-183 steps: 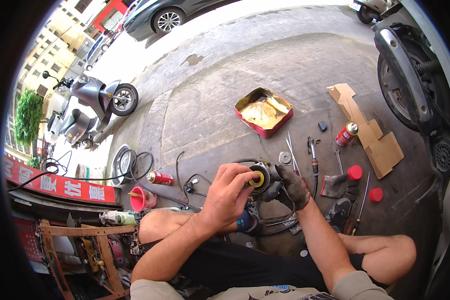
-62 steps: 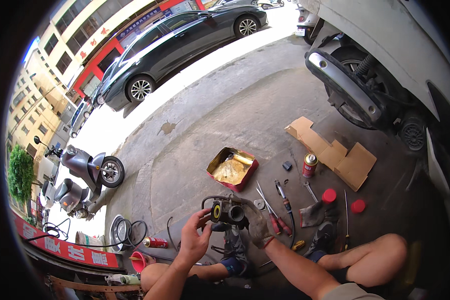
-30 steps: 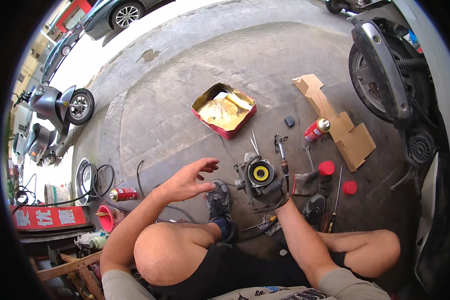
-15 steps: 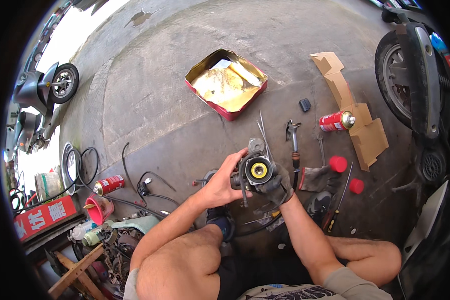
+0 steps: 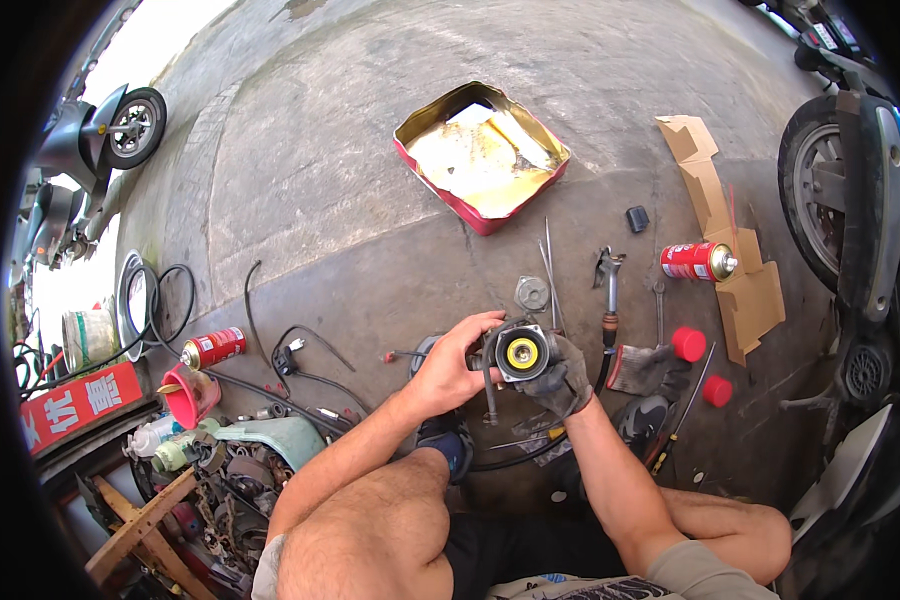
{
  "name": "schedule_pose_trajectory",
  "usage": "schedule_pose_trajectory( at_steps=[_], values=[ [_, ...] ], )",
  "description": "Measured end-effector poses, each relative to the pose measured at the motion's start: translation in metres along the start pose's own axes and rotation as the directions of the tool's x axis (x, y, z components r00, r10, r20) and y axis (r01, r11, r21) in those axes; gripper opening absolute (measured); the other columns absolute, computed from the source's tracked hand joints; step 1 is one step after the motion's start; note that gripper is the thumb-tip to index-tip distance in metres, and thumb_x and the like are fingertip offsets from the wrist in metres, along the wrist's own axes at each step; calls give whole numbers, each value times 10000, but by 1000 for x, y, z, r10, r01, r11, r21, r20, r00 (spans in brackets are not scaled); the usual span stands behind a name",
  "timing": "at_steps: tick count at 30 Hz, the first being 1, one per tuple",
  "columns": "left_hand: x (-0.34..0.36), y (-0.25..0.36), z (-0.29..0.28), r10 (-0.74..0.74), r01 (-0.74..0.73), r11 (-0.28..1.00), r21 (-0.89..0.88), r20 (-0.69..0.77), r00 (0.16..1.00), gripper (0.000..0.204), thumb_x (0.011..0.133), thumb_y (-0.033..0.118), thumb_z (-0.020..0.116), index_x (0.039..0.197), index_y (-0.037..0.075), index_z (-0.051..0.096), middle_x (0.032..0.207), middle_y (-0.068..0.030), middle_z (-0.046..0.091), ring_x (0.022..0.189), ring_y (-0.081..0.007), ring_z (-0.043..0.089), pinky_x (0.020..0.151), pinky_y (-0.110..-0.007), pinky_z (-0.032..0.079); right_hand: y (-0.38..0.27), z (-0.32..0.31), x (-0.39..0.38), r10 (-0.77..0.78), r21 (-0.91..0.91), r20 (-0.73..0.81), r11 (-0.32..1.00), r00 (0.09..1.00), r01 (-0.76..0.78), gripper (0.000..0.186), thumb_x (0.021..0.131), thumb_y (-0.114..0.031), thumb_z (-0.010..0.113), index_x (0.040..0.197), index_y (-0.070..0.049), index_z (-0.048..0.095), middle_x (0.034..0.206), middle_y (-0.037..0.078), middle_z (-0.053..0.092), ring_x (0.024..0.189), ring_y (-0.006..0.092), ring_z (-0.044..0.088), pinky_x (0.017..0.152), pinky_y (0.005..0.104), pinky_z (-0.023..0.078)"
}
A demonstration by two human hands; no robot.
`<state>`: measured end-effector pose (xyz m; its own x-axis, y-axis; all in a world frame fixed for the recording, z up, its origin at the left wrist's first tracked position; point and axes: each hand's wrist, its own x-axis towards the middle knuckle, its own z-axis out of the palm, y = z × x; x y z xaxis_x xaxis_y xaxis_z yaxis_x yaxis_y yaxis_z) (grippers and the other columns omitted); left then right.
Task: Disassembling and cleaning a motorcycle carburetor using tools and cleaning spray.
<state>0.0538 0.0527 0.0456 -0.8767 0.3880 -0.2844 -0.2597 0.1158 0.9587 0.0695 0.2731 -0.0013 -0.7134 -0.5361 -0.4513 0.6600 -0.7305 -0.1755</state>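
Note:
A dark carburetor (image 5: 500, 350) is held up between my two hands, its round open end with a yellow ring inside turned upward. My left hand (image 5: 451, 366), bare, grips its left side, thumb and fingers around it. On the right side my right hand (image 5: 563, 382), in a dark work glove, closes round the body; some of its fingertips are hidden. A short hose hangs from the carburetor's near left side. Just beyond it on the floor lies a grey metal cover (image 5: 532, 293), with thin metal rods (image 5: 549, 270) beside it.
A red tin tray (image 5: 485, 222) with a sheet and liquid lies ahead. Rightward are an air blow gun (image 5: 609, 293), a wrench (image 5: 659, 300), a spray can (image 5: 692, 261), cardboard (image 5: 735, 250), a glove (image 5: 638, 369) and red caps (image 5: 688, 344). Hoses and cables lie leftward.
The view has shifted, so the floor items appear further right. The carburetor sits a little closer to me, uncovering more of the grey cover. Both hands keep their grip.

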Motion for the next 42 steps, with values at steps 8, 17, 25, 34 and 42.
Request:
schedule_pose_trajectory(
  at_steps=[8, 17, 25, 34, 42],
  values=[
    [-4, 2, 0, -69, 67, 996, -53, -38, 997, 631, 756, -67, 801, 1336, 0, 560, 1488, -134, 508, 1356, -268, 532, 1092, -389, 511, 1, 12, 0, -68, -323, -206, 946, 976, -2, 423, 1070, -262, 413, 1313, 38, 586, 1206, 134, 692, 1032, 214, 708, 867, 345, 615],
    [0, -5, 1, -16, 31, 990, 141, -108, 994, 541, 753, -38, 789, 1261, 17, 611, 1418, -142, 567, 1277, -294, 590, 1025, -389, 534, -4, -13, -4, 15, -208, -456, 970, 890, -123, 362, 1065, -280, 529, 1265, 1, 638, 1160, 77, 702, 994, 160, 698, 856, 299, 590],
    [-1, -21, 8, 104, -43, 915, 401, -132, 986, 484, 747, -16, 751, 1213, 47, 634, 1357, -174, 593, 1242, -384, 585, 1018, -422, 510, -7, -14, -6, -132, -611, -339, 784, 932, -112, 444, 1066, -256, 541, 1385, 51, 570, 1327, 89, 641, 1216, 154, 590, 1073, 291, 435],
    [2, -38, 7, 85, -18, 923, 384, -159, 984, 512, 751, -10, 740, 1244, 44, 616, 1378, -178, 577, 1284, -375, 563, 1056, -416, 486, 0, -19, -6, -184, -593, -333, 804, 925, -53, 525, 1043, -231, 578, 1451, 87, 487, 1416, 125, 578, 1301, 186, 539, 1125, 311, 397],
    [-2, -49, -21, -45, 52, 986, -158, 46, 998, 638, 826, 14, 443, 1461, 46, 494, 1524, -117, 479, 1492, -245, 340, 1198, -415, 323, 2, -5, 0, -224, -679, -335, 731, 915, -70, 565, 1025, -239, 613, 1468, 82, 471, 1446, 130, 555, 1334, 189, 514, 1140, 313, 373]
  ],
)
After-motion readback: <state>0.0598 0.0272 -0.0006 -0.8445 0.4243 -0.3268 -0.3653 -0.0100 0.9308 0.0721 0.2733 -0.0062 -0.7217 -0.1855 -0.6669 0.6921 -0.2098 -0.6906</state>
